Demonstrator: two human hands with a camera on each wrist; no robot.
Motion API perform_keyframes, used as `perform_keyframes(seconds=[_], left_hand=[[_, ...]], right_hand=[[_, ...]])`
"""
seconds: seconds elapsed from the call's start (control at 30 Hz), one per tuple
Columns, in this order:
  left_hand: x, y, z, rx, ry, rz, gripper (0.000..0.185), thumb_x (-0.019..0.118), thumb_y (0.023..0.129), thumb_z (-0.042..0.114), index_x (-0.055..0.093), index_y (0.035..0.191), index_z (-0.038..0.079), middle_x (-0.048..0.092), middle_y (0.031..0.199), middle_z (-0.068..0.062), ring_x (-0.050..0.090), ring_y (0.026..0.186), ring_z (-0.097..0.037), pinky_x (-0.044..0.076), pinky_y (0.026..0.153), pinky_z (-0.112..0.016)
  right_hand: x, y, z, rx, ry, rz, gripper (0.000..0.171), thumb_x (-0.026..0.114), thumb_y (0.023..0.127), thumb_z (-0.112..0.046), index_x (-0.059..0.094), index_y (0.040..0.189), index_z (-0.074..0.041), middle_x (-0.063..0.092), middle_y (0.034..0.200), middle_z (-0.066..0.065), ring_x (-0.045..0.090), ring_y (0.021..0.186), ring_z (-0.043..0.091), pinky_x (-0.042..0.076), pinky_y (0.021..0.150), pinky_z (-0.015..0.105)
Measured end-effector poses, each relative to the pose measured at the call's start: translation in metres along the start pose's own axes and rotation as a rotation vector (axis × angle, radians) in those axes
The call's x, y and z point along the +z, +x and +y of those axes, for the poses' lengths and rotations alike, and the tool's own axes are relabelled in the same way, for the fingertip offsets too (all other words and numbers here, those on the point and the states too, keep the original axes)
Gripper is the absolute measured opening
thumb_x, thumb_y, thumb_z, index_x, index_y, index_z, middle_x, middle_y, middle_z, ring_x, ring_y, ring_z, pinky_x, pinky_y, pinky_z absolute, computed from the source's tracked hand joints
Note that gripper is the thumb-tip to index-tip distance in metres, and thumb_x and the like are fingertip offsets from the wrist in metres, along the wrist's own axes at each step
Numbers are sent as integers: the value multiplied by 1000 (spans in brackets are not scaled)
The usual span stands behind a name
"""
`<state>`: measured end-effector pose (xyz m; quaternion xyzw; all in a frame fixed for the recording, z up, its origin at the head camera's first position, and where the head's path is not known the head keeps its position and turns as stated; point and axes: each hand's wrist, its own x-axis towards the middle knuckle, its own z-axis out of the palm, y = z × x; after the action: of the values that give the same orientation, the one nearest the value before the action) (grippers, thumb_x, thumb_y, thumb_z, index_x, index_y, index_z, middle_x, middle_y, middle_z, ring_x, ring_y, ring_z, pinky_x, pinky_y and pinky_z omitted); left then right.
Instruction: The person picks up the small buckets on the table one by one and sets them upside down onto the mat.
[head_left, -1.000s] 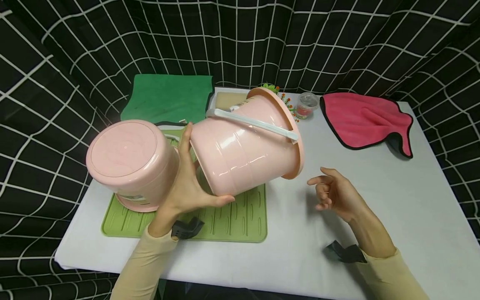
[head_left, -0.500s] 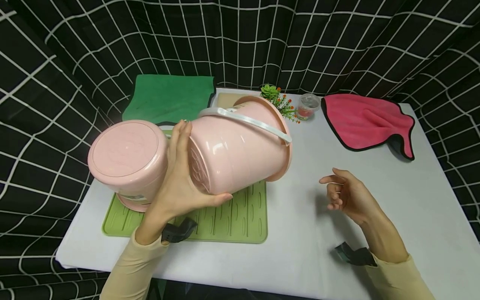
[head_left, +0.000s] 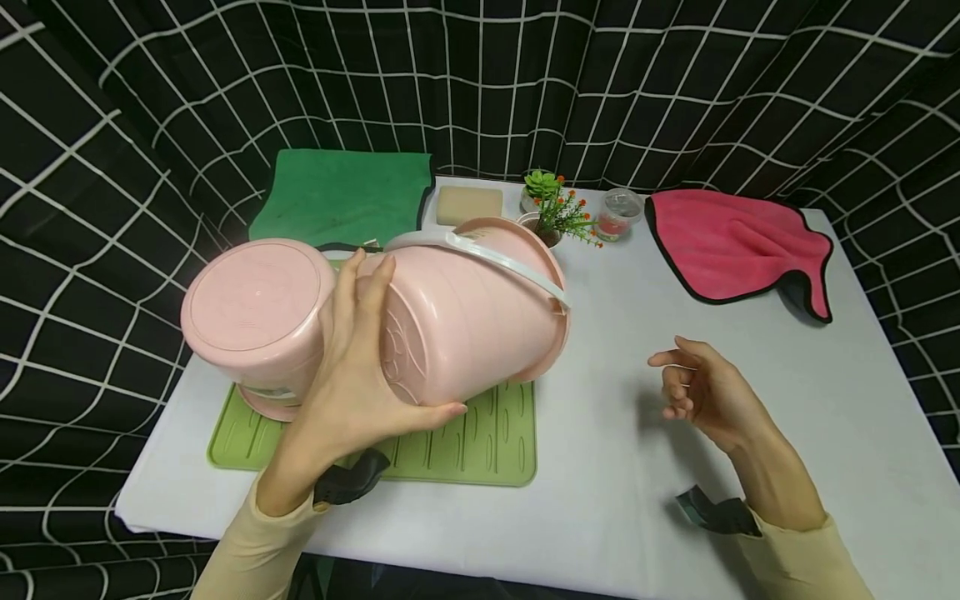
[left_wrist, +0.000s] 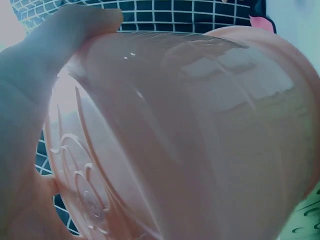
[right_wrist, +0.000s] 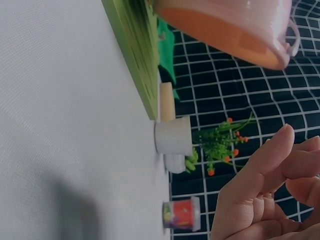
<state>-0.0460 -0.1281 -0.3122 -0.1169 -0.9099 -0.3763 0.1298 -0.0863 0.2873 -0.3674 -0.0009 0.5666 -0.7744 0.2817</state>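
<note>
Buckets: two pink ones. The tilted bucket [head_left: 468,321] is held on its side above the green mat [head_left: 465,442], its white handle [head_left: 510,262] lying across the upper wall; the upturned bucket [head_left: 258,321] stands mouth down on the mat's left end, just beside it.
Left hand [head_left: 352,383]: palm and spread fingers [head_left: 375,287] curled round the tilted bucket's base, thumb under its lower edge.
Right hand [head_left: 701,387]: holds nothing, fingers loosely bent, hovering over the white surface [head_left: 750,333].
Cloths: two, a green cloth [head_left: 341,196] at the back left and a pink cloth [head_left: 738,242] at the back right.
Small things at the back edge: one tan block [head_left: 469,204], two small potted plants [head_left: 551,208], one little jar [head_left: 617,212].
Open room: bare surface between the mat's right edge and the pink cloth, around the right hand.
Edges: the mat's front edge lies near the surface's front edge.
Hidden: the tilted bucket's inside faces away from the head view; the mat's middle and one plant pot are partly covered by it. The upturned bucket's rim is partly behind the left hand.
</note>
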Motion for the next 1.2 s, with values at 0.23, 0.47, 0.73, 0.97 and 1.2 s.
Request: perform_keyframes(seconds=[0.23,0.47,0.73,0.97,1.2], left_hand=[[-3,-4,5,-29,52,-52,144,98,47,56,19,165,29,5,173,-13,17,153,-48,32,114,-77],[-4,-7,4,-48,95,-85,141,97,48,59,21,164,31,8,173,-13,21,150,-50,33,111,-77],[-10,-10,10,-46,135,-107,140,95,49,62,22,164,31,8,174,-12,18,154,-52,25,114,-80],[-16,-10,14,-60,196,-123,140,94,49,66,22,165,32,11,173,-15,28,143,-50,37,105,-79],[-18,-4,17,-72,237,-145,137,91,51,70,25,165,31,14,172,-13,28,141,-48,39,103,-74]], right_hand=[[-1,-2,1,-16,-3,-6,56,26,114,-28,79,101,-18,62,60,-7,27,55,19,57,60,24],[-1,-2,2,-15,-10,12,54,27,114,-27,78,101,-18,61,60,-8,28,56,19,56,60,24],[0,-1,2,-18,-5,8,54,26,114,-27,78,101,-18,62,60,-8,28,56,19,57,59,24],[1,-1,2,-16,-6,13,54,27,114,-27,78,101,-18,62,60,-7,28,56,20,57,60,25],[1,-1,3,-19,-4,6,55,27,114,-27,79,100,-18,62,60,-7,28,55,20,57,60,25]])
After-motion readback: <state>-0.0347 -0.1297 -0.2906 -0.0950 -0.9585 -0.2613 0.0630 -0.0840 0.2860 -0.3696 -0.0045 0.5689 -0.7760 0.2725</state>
